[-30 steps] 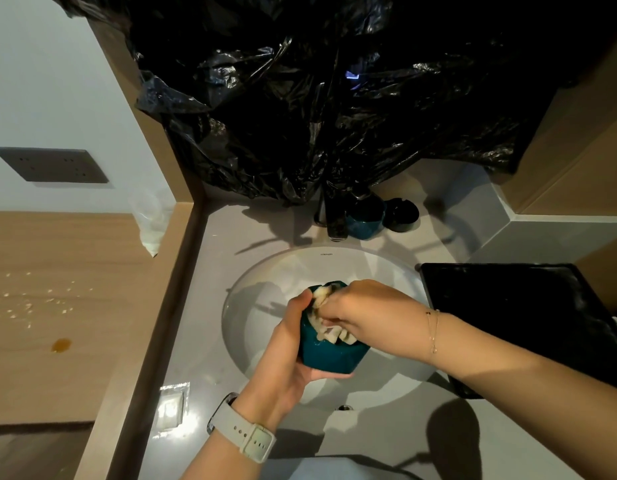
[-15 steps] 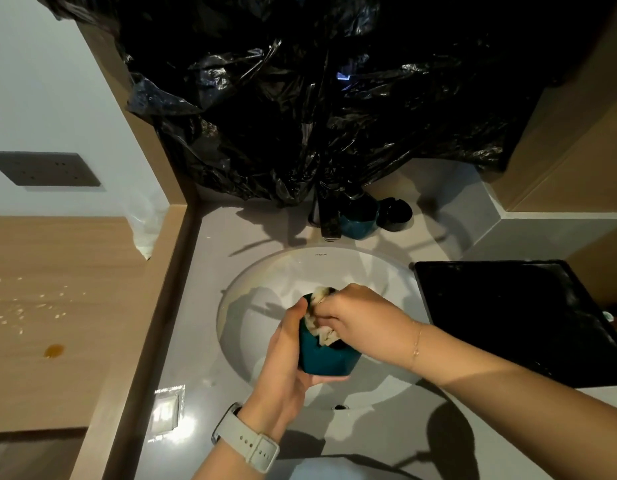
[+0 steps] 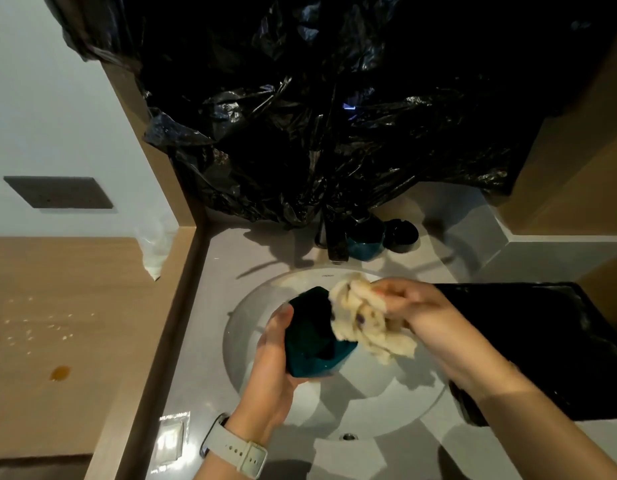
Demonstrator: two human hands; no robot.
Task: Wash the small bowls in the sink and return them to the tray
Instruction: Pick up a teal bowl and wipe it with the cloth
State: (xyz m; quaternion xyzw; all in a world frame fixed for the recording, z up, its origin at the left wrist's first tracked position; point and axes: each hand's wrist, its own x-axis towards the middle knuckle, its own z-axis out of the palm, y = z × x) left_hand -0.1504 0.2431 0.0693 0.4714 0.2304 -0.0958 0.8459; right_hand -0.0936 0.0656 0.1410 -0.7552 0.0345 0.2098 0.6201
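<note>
Nearest to us, our left wrist carries a pale watch (image 3: 235,449), and a small foil sachet (image 3: 171,438) lies on the grey counter (image 3: 210,306) just beside it. Our left hand (image 3: 270,368) is held over the white sink (image 3: 379,400), fingers curled round the teal bowl (image 3: 312,336), which it grips by the side with the opening tilted toward our right. The bowl is in the air above the basin, not resting in it.

Our right hand (image 3: 417,317) pinches a cream cloth (image 3: 365,323) between curled fingers. The cloth hangs bunched at the bowl's rim and touches it; motion blur hides the exact finger positions.

To the right of the sink sits the black tray (image 3: 528,341), its near corner partly covered by our right forearm.

Behind the basin stands the dark tap (image 3: 334,240). Just beside it on the right are a second teal bowl (image 3: 364,242) and a black bowl (image 3: 402,232), both on the counter.

Farthest back, crumpled black plastic sheeting (image 3: 317,116) covers the wall above the counter.
</note>
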